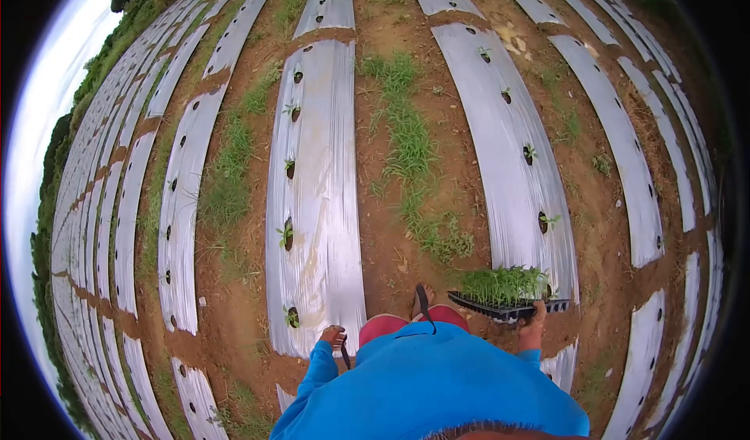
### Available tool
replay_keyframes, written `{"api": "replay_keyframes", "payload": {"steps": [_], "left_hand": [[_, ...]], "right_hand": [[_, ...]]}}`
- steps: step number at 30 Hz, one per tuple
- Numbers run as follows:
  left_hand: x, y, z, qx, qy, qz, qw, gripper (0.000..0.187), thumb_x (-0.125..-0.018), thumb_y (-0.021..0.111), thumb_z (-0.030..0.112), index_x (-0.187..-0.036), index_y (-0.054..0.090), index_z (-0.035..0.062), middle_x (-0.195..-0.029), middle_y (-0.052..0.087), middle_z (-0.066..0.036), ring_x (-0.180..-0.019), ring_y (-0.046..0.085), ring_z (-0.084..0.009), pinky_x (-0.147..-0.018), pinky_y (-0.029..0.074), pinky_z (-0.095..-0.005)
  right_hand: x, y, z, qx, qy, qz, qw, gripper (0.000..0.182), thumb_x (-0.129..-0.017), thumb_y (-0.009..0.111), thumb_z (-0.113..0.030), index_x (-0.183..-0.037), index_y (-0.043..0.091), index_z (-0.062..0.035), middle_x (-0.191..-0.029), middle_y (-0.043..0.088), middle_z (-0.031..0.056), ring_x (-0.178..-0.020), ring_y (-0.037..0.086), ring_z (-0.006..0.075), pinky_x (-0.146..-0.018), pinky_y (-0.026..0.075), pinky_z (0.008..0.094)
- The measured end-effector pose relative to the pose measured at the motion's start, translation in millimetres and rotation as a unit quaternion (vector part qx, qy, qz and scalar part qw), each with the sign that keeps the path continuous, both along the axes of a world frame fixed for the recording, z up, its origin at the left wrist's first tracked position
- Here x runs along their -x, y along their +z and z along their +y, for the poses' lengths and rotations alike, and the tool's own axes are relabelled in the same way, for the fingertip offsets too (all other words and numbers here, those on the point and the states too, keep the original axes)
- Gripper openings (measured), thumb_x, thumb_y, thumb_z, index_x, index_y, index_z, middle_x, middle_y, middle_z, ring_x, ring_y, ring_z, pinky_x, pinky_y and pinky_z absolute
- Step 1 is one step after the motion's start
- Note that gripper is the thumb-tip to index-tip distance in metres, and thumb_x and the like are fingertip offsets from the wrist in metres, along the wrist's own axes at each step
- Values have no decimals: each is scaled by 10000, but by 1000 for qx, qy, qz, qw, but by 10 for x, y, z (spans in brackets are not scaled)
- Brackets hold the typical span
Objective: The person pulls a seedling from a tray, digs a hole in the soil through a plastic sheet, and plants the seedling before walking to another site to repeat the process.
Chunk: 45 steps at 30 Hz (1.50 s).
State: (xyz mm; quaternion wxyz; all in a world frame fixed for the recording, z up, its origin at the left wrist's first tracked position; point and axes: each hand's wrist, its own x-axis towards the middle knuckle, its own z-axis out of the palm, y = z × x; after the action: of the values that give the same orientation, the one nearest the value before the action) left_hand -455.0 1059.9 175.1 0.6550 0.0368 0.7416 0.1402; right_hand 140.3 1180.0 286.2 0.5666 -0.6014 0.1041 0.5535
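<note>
My right hand (532,329) grips the near edge of a black seedling tray (512,313). Dense green seedlings (504,285) fill the tray, which is held out over the right-hand mulched bed. On the other side, my left hand (333,335) is low beside my leg with its fingers curled. A thin dark strip (345,352) hangs at that hand; its kind is not clear. The left hand is over the lower end of the left silver plastic mulch (320,198), near a young plant (292,317) in a planting hole.
A sandalled foot (423,301) stands on the brown soil path between two beds. Grass (406,128) grows along this path. The right mulch strip (508,151) has several planted holes. More mulched rows stretch away on both sides, with trees at the far left.
</note>
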Motion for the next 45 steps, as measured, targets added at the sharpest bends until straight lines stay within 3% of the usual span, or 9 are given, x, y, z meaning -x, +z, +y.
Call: {"api": "replay_keyframes", "payload": {"steps": [4, 11, 18, 27, 31, 37, 38, 42, 45], "left_hand": [[114, 31, 963, 70, -53, -29, 996, 268, -793, 534, 374, -994, 549, 198, -870, 610, -38, -701, 571, -166, -586, 453, -363], [452, -342, 2981, -45, -57, -35, 997, 277, -825, 490, 307, -1027, 561, 132, -870, 642, -108, -716, 621, -247, -578, 473, -375], [809, -625, 5985, 2, -67, -1, 998, 282, -797, 540, 345, -1001, 522, 150, -814, 600, -71, -615, 574, -205, -520, 437, -369], [1010, 1166, 9850, -332, -53, -99, 936, 312, -840, 556, 385, -1027, 524, 137, -801, 602, -16, -609, 550, -93, -494, 409, -241], [1475, 1104, 11023, -305, -53, -35, 950, 282, -839, 531, 332, -1039, 528, 133, -773, 588, -28, -593, 535, -106, -487, 411, -247], [2121, 64, 11268, -26, 2, 104, 994, 264, -802, 533, 317, -1007, 501, 154, -804, 585, -82, -549, 538, -192, -478, 404, -349], [2368, -462, 11107, -16, -194, 78, 978, 278, -801, 555, 325, -1017, 514, 154, -823, 598, -77, -551, 545, -189, -476, 409, -348], [1769, 726, 11467, 12, 60, -16, 998, 281, -817, 510, 343, -1016, 546, 147, -852, 627, -74, -590, 564, -194, -523, 440, -375], [1680, 441, 11694, 70, 154, -34, 985, 325, -822, 465, 333, -1057, 529, 117, -875, 629, -79, -636, 579, -192, -520, 448, -352]], "right_hand": [[246, 485, 1323, 26, -50, 9, 998, 184, -654, 657, -292, -674, 515, -175, -619, 553, -12, -420, 459, 133, -317, 293, 229], [535, 531, 3415, -7, -152, 22, 988, 178, -686, 629, -232, -620, 483, -153, -562, 538, 8, -381, 451, 145, -279, 303, 232], [931, 771, 5464, -62, -141, 22, 988, 142, -664, 644, -211, -634, 513, -168, -559, 561, -16, -405, 513, 141, -270, 298, 217], [1504, 1139, 7864, -89, -147, 16, 985, 155, -665, 658, -256, -697, 528, -177, -627, 582, -14, -432, 503, 141, -311, 279, 221], [1663, 814, 9004, -60, -141, 16, 988, 146, -666, 638, -255, -741, 555, -161, -676, 617, -6, -453, 522, 145, -310, 276, 204], [1911, 427, 10759, 18, -104, 60, 993, 118, -633, 627, -241, -675, 527, -198, -618, 562, -46, -442, 453, 136, -349, 251, 230], [2021, 491, 11113, 30, -95, 61, 993, 122, -629, 627, -239, -670, 521, -198, -607, 543, -51, -447, 439, 135, -357, 252, 236], [2200, 667, 12402, 57, -55, 72, 994, 149, -621, 638, -250, -668, 511, -189, -634, 533, -43, -440, 377, 144, -370, 248, 259], [2364, 755, 13434, 75, -60, 52, 994, 165, -622, 645, -246, -639, 492, -187, -602, 519, -21, -415, 352, 151, -358, 250, 253]]}}
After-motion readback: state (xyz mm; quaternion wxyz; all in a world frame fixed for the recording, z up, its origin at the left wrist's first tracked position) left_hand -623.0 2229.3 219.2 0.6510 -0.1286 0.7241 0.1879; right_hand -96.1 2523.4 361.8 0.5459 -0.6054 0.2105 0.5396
